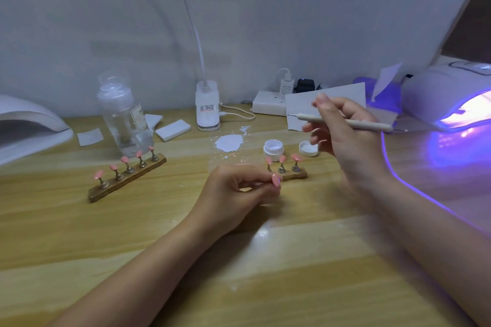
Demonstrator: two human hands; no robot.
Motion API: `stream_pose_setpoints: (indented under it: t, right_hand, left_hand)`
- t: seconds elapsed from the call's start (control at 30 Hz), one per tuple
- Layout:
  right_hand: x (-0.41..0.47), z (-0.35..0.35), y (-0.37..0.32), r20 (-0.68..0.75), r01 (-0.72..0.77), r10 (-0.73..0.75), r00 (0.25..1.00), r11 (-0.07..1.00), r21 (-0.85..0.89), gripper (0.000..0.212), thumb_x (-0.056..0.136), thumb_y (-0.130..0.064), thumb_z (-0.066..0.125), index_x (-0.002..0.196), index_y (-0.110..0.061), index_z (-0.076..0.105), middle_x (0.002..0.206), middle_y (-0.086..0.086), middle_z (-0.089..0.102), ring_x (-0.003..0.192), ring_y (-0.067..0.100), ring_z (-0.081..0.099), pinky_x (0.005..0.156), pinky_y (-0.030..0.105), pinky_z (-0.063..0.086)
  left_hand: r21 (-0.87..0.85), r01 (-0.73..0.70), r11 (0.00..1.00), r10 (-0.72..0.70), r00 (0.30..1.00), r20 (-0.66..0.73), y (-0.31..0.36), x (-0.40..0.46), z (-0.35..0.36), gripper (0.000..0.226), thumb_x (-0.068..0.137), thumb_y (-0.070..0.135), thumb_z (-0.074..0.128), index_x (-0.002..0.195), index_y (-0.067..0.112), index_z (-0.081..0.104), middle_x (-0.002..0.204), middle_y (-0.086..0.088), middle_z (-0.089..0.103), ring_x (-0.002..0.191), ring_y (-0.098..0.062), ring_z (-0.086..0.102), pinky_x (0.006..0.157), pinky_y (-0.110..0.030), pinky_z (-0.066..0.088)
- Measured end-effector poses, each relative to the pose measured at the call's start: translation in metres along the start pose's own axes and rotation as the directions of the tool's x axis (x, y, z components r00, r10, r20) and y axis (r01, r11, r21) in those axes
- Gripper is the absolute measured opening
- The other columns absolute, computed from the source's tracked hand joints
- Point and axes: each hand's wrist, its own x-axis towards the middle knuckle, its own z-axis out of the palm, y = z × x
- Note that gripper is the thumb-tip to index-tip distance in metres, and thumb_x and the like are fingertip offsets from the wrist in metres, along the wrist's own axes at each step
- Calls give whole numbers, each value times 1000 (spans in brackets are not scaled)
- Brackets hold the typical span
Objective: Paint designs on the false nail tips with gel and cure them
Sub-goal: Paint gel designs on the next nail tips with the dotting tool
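Pink nail tip (276, 180) pinched in left hand (236, 194) fingers; right hand (345, 135) grips dotting pen (345, 122).

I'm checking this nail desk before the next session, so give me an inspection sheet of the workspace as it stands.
Surface: wooden table, white smear near its middle.
Job's things: left holder with five pink tips; right holder showing three; open gel jar, lid beside it; lit curing lamp; unlit lamp.
Clutter: clear bottle, white pads, paper sheet.
Hands: left hand pinches a pink tip; right hand holds a dotting pen.
Cables: white cord from desk light base; power strip with plugs.
Surroundings: pale wall.
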Motion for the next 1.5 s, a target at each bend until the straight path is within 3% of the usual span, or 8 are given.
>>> stream_pose_setpoints:
  t: [0.2, 0.37, 0.5, 0.83, 1.0, 1.17, 1.3, 1.5]
  right_hand:
    - [24, 6, 5, 57, 26, -6, 998, 933, -360, 41, 76, -39, 70, 49, -16, 51, 40, -9, 56, 42, 0, 51, 43, 9, 37]
    - [47, 21, 23, 118, 4, 82, 990, 806, -592, 38, 75, -39, 72, 51, -18, 50, 48, -4, 58, 49, 7, 56, 60, 27, 47]
    - [52, 30, 33, 145, 27, 102, 984, 721, -692, 40, 73, -30, 70, 47, -17, 43, 48, -1, 51, 57, 18, 52, 56, 29, 41]
    - [56, 34, 38, 181, 101, 74, 981, 596, -796, 31, 68, -18, 62, 46, -17, 40, 46, -5, 42, 49, 10, 39, 46, 24, 26]
    - [53, 28, 28, 195, 88, 70, 978, 708, -700, 38, 75, -30, 69, 50, -18, 44, 50, -7, 50, 54, 9, 47, 55, 26, 36]
    - [18, 19, 5, 112, 2, 37, 993, 945, -327, 34, 84, -44, 60, 65, -16, 63, 50, -5, 63, 45, -1, 56, 50, 19, 47]
    - [-25, 17, 5, 126, -95, 107, 986, 991, -96, 30, 63, -46, 68, 52, -20, 61, 50, -3, 61, 51, 9, 59, 56, 23, 50]
    - [-39, 18, 16, 81, -19, 24, 996, 998, -56, 43, 79, -10, 70, 51, -12, 37, 37, -14, 48, 39, -1, 48, 42, 10, 39]
  left_hand:
    - [44, 7, 999, -8, 1000, 29, -3, 1, 2, 16, 73, -2, 70, 82, 12, 72, 76, 4, 69, 71, 6, 60, 70, -9, 46]
    - [71, 9, 997, -10, 1000, 25, -5, 1, 3, 10, 73, 1, 71, 80, 6, 74, 76, -1, 71, 71, -1, 61, 69, -16, 48]
    - [67, 18, 998, -20, 1000, 25, -7, 2, 3, 11, 73, 3, 72, 83, 6, 74, 76, -2, 71, 68, -1, 61, 66, -18, 48]
    - [62, 25, 998, -28, 998, 52, -8, 2, 3, 11, 74, -1, 71, 84, 2, 74, 72, 5, 68, 60, 11, 55, 62, -7, 39]
    - [45, 39, 998, -41, 998, 44, -8, 2, 3, 12, 74, -3, 70, 84, 1, 73, 74, 0, 70, 63, 9, 58, 63, -9, 43]
    - [26, 36, 999, -37, 998, 41, -7, 2, 3, 9, 74, 2, 70, 83, 1, 74, 70, 4, 68, 61, 12, 54, 62, -8, 42]
    - [22, 36, 999, -37, 999, 40, -6, 2, 4, 10, 75, -1, 69, 84, 0, 73, 66, 11, 65, 58, 14, 53, 60, -4, 39]
    - [58, 45, 997, -47, 998, 36, -8, 2, 3, 9, 76, 4, 70, 83, 4, 74, 73, 4, 72, 65, 10, 57, 66, -11, 46]
